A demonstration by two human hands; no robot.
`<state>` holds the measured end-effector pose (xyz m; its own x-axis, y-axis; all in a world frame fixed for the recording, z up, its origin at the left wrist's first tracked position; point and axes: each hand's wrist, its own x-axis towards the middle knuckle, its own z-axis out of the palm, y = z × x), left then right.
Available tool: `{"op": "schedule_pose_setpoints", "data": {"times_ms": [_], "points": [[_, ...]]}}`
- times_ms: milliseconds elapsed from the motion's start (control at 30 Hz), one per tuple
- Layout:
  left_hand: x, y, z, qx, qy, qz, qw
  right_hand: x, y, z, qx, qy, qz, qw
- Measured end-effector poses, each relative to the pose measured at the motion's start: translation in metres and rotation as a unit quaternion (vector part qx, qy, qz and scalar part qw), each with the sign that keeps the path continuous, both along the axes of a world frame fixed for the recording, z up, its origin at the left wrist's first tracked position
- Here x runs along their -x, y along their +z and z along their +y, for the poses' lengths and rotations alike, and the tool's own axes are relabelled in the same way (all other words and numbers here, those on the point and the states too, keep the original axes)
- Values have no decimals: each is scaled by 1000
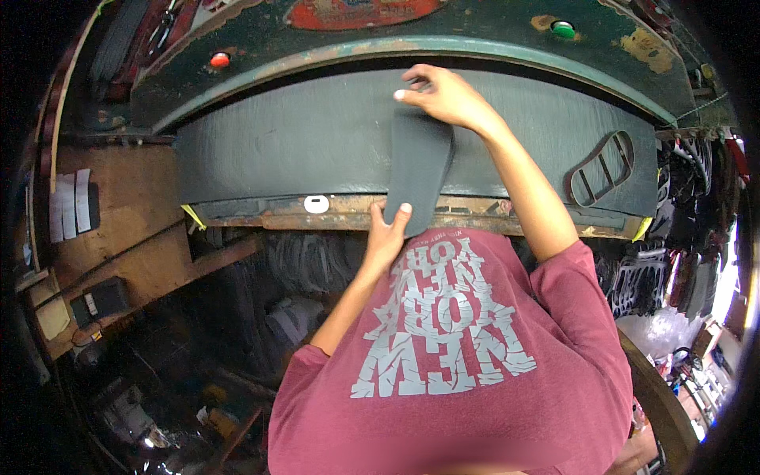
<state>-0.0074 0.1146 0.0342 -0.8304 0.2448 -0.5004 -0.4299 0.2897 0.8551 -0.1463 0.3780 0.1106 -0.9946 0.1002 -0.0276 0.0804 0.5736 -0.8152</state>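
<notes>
A long dark grey foam strip (419, 162) lies lengthwise in front of me, over the grey work surface, its near end reaching past the front edge. My left hand (388, 231) grips that near end, thumb on top and the other fingers partly hidden at its left side. At the strip's far end is my right hand (440, 96), fingers curled and thumb tip apart from them, with nothing visible between. Whether it touches the strip I cannot tell. A sole-shaped metal cutting die (600, 169) with crossbars rests on the surface at the right.
Behind the work surface (277, 131) runs a dark green machine beam (356, 49) with a red button (220, 59) and a green button (563, 30). A white oval object (317, 204) sits at the front edge. More sole-shaped dies (640, 279) hang at right; a wooden board (127, 206) stands left.
</notes>
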Motion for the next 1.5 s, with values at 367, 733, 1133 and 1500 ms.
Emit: {"op": "schedule_pose_setpoints", "data": {"times_ms": [367,733,1133,1500], "points": [[36,-15,-43,270,-309,367,835,-146,-56,49,304,-204,-116,923],[48,-23,-44,259,-466,416,737,-177,-83,37,407,-270,-39,872],[54,-23,-35,243,-435,340,797,-168,-102,31,427,-283,-19,859],[103,45,-44,-142,-36,-2,989,-170,-95,16,314,-313,-26,896]]}}
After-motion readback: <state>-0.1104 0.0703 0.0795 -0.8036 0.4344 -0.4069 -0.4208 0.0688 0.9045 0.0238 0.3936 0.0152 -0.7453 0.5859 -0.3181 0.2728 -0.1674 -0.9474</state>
